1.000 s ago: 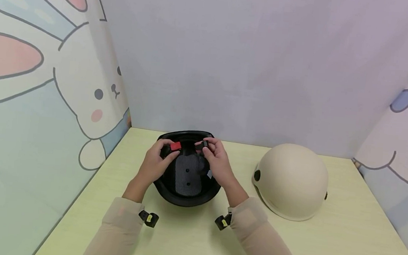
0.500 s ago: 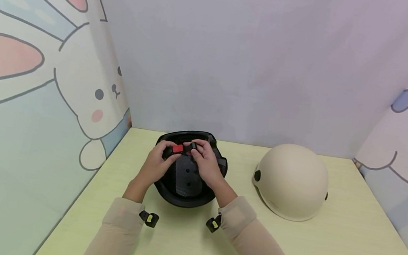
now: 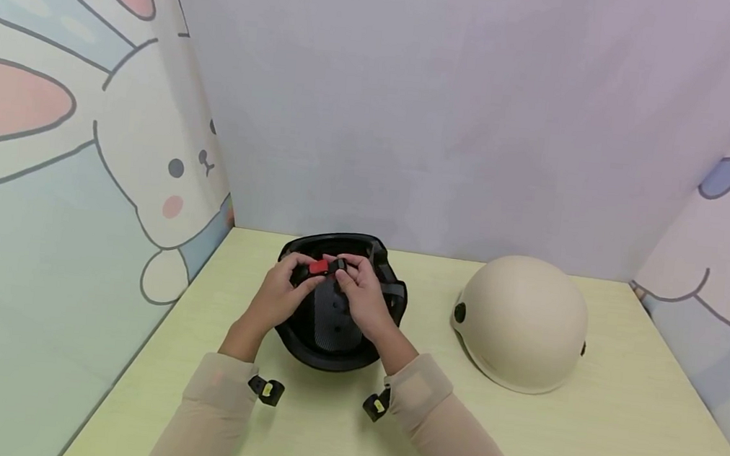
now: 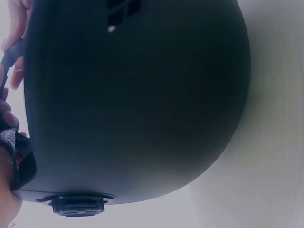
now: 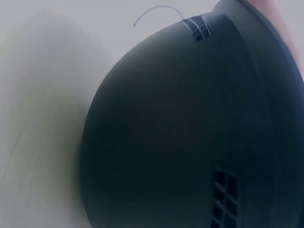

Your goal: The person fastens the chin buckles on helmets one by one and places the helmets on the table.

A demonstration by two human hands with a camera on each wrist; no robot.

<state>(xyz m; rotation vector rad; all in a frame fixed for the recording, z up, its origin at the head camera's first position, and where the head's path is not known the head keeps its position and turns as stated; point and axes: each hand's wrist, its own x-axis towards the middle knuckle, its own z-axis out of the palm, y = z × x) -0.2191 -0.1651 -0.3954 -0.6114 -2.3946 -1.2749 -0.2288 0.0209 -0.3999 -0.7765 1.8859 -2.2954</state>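
A black helmet [image 3: 325, 364] lies upside down on the table, its padded inside facing up. Above its opening the two halves of the chin strap buckle meet end to end. My left hand [image 3: 276, 294] pinches the red buckle half [image 3: 319, 267] between thumb and fingers. From the other side my right hand [image 3: 365, 297] pinches the black buckle half [image 3: 338, 265]. Whether the halves are clicked together cannot be seen. The helmet's dark outer shell [image 4: 137, 104] fills most of the left wrist view, with fingers and strap [image 4: 9, 137] at its left edge. In the right wrist view the shell [image 5: 175, 118] hides most of the hand.
A cream helmet [image 3: 522, 325] rests dome up on the pale yellow table [image 3: 621, 424], to the right of the black one. Behind the table hangs a plain grey backdrop [image 3: 440, 119]. Panels with cartoon rabbits [image 3: 151, 137] border the left and right sides.
My right hand has moved left with the black buckle half, closing the gap to the red half. My left hand has barely moved, and both helmets stay in place.
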